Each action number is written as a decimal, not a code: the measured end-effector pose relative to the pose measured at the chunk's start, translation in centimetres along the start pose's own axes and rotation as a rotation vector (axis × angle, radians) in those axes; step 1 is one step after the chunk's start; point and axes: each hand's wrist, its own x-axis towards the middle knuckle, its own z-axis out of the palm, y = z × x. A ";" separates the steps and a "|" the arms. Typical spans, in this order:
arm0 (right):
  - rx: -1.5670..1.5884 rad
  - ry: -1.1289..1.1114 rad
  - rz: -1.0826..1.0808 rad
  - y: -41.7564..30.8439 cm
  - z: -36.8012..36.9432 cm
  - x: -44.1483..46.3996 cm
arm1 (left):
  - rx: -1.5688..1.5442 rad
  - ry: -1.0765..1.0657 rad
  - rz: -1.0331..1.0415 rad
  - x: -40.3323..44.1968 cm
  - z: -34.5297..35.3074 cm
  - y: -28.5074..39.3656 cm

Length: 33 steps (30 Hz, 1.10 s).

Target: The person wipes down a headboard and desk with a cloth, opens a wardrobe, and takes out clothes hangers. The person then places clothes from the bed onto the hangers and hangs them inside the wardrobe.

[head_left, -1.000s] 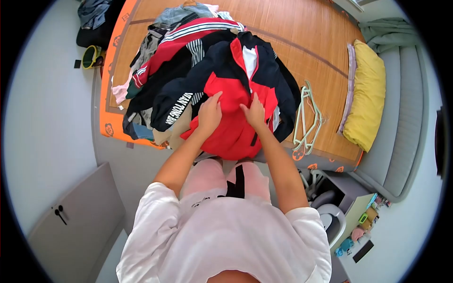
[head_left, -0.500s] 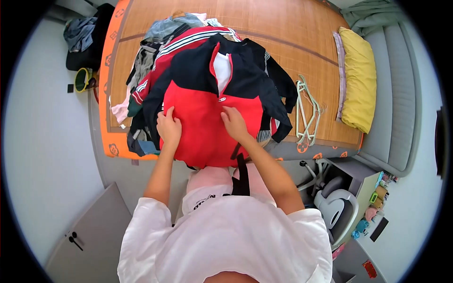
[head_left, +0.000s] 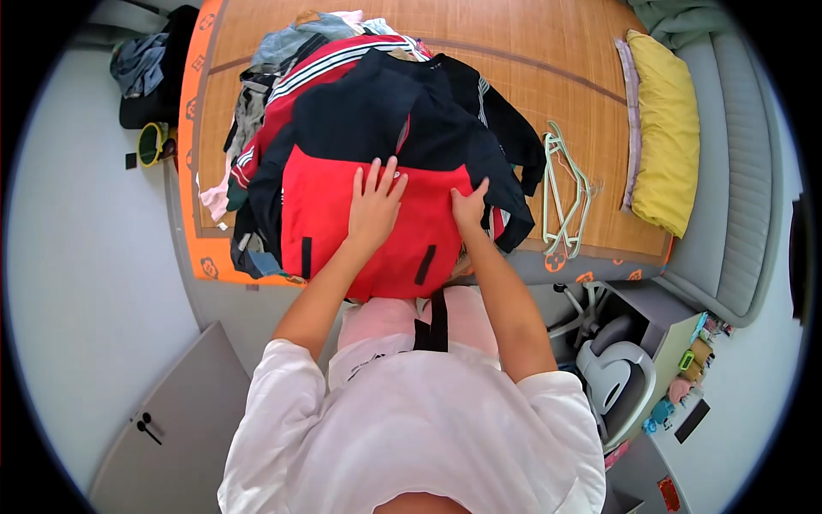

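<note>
A black-and-red zip-neck jacket (head_left: 342, 210) lies face up at the front edge of the bed, on top of a heap of clothes. Its neck opening now shows only a narrow slit. My left hand (head_left: 374, 210) rests flat on the red front just below the black panel, fingers spread. Near the jacket's right side, by the sleeve, my right hand (head_left: 469, 208) touches the cloth with its thumb and forefinger apart; its other fingers are partly hidden. Beneath the jacket a dark red garment with white stripes (head_left: 295, 81) and a black garment (head_left: 514, 128) show.
Pale green hangers (head_left: 565, 197) lie on the bed mat (head_left: 479, 77) to the right. A yellow pillow (head_left: 664, 137) sits farther right. A grey-white chair (head_left: 612, 385) and a desk stand at the lower right. Denim clothing (head_left: 137, 64) hangs at the left.
My left hand moved right and up from the jacket's left edge to its middle. My right hand moved right toward the sleeve. The neck opening has narrowed, covering the white inside.
</note>
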 end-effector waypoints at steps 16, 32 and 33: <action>-0.247 -0.165 -0.330 9.6 -6.5 -1.2 | 0.099 -0.207 -0.199 0.7 4.7 5.2; 0.062 0.221 -0.079 27.3 -17.6 22.9 | -0.199 -0.269 0.218 12.9 15.7 25.9; 0.147 0.225 -0.046 27.5 -17.3 23.9 | -0.195 -0.272 0.217 13.3 16.2 26.5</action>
